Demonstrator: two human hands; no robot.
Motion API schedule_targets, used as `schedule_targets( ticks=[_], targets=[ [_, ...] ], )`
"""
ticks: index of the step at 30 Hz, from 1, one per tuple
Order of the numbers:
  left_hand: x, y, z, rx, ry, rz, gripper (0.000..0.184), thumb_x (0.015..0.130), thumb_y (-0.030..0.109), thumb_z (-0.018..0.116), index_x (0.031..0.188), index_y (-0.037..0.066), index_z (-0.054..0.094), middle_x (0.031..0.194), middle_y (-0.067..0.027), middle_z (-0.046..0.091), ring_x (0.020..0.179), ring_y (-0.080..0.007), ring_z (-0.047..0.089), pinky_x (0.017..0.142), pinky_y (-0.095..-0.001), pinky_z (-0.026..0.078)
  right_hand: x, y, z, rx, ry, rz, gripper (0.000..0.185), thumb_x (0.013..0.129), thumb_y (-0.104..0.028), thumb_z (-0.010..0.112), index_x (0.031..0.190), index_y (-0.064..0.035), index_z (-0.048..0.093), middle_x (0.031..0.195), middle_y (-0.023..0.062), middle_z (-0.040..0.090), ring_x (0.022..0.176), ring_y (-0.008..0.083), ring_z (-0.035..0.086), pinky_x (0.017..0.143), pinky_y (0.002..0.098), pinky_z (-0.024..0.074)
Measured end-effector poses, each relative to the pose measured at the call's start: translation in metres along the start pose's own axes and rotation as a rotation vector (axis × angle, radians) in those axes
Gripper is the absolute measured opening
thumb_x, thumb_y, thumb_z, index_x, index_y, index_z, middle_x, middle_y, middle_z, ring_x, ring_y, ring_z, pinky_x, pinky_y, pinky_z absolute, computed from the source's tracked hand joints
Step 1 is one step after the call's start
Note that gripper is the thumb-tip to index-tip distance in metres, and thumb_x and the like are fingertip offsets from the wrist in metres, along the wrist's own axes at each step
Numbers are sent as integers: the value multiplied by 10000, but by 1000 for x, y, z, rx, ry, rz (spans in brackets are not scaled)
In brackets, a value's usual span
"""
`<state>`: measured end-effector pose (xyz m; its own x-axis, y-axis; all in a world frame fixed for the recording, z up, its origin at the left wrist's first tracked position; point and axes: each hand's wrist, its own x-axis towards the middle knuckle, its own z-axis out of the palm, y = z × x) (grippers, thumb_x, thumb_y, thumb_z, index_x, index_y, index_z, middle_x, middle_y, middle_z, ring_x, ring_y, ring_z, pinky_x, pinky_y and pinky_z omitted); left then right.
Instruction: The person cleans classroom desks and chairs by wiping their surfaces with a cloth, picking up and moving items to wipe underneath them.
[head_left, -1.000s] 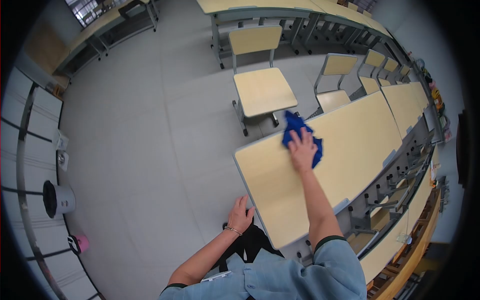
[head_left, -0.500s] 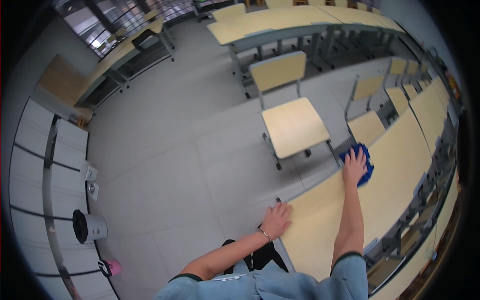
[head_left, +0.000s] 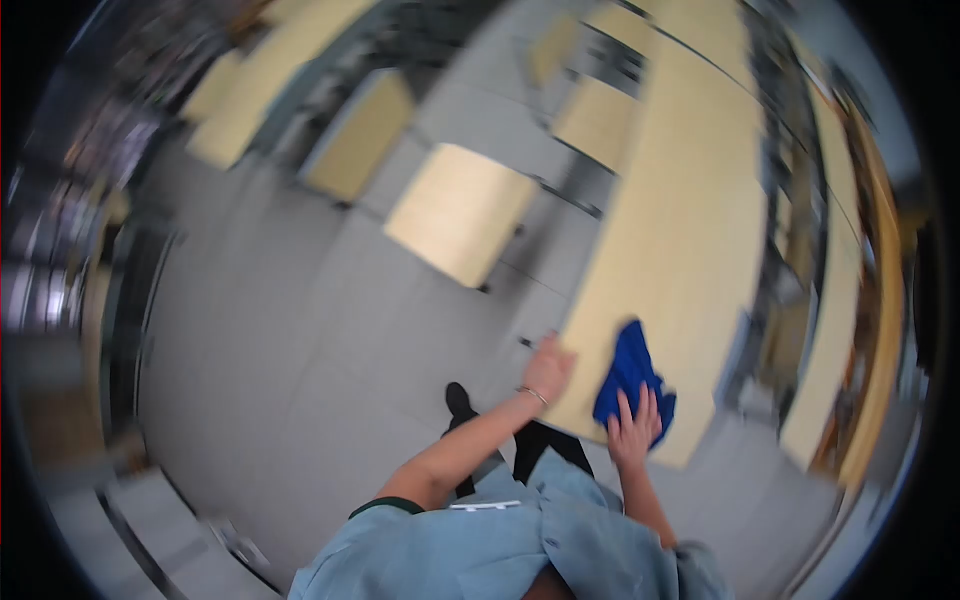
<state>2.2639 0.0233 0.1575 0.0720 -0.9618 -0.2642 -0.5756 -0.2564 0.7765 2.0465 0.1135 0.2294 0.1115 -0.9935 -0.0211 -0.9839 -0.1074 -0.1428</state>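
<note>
Head view: apparently wiping desk (head_left: 680,230) at six-o'clock end, with right hand (head_left: 631,434) splayed on blue cloth (head_left: 629,366). Cannot tell finger closure of left hand (head_left: 548,373), nine o'clock from cloth. Calls next for twelve-o'clock sweep.

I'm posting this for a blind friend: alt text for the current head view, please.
A person's right hand lies on a blue cloth on a long, pale desk, the left hand by the desk's edge. A chair stands left of it on gray floor.
</note>
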Motion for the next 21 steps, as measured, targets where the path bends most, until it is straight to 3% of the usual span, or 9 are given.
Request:
schedule_targets(
  ticks=[4, 5, 8, 13, 17, 21],
  targets=[
    [-6, 26, -23, 30, -173, -209, 699, 967, 402, 570, 1432, -82, 375, 1247, -334, 592, 1078, -477, 626, 904, -521, 510, 59, 32, 7, -51, 130, 220, 505, 930, -361, 596, 1428, -278, 570, 1617, 121, 345, 1469, 336, 317, 1084, 556, 274],
    [-75, -34, -74, 74, -200, -253, 709, 964, 410, 572, 1433, -80, 368, 1231, -341, 601, 1067, -481, 631, 893, -527, 512, 18, -26, 25, -83, 189, 234, 508, 936, -363, 589, 1437, -287, 559, 1616, 116, 348, 1462, 330, 328, 1076, 562, 283],
    [-43, 11, -48, 113, -191, -282, 701, 952, 392, 592, 1425, -79, 375, 1155, -332, 634, 1019, -485, 646, 861, -528, 525, 162, 101, 28, -153, 336, 313, 499, 962, -399, 563, 1451, -301, 538, 1599, 104, 370, 1437, 339, 367, 1045, 598, 325],
    [-46, -1, -40, 89, -109, -174, 677, 940, 319, 627, 1411, -97, 373, 1044, -322, 668, 939, -483, 668, 797, -512, 541, 349, 249, 24, -213, 370, 562, 474, 1017, -512, 428, 1463, -363, 488, 1594, 106, 373, 1429, 374, 376, 1031, 680, 331],
    [-49, -2, -38, 124, -108, -162, 680, 936, 295, 637, 1390, -137, 372, 1035, -322, 665, 916, -484, 671, 771, -502, 547, 426, 288, 15, -191, 284, 754, 531, 1017, -577, 355, 1514, -398, 412, 1632, 70, 316, 1462, 361, 330, 1075, 691, 286],
    [-45, 10, -40, 153, -125, -180, 699, 925, 334, 639, 1406, -99, 373, 1032, -306, 662, 905, -466, 676, 783, -522, 544, 436, 267, 28, -219, 366, 637, 535, 1012, -551, 393, 1495, -330, 459, 1602, 66, 366, 1429, 404, 358, 1038, 694, 321]
  ],
)
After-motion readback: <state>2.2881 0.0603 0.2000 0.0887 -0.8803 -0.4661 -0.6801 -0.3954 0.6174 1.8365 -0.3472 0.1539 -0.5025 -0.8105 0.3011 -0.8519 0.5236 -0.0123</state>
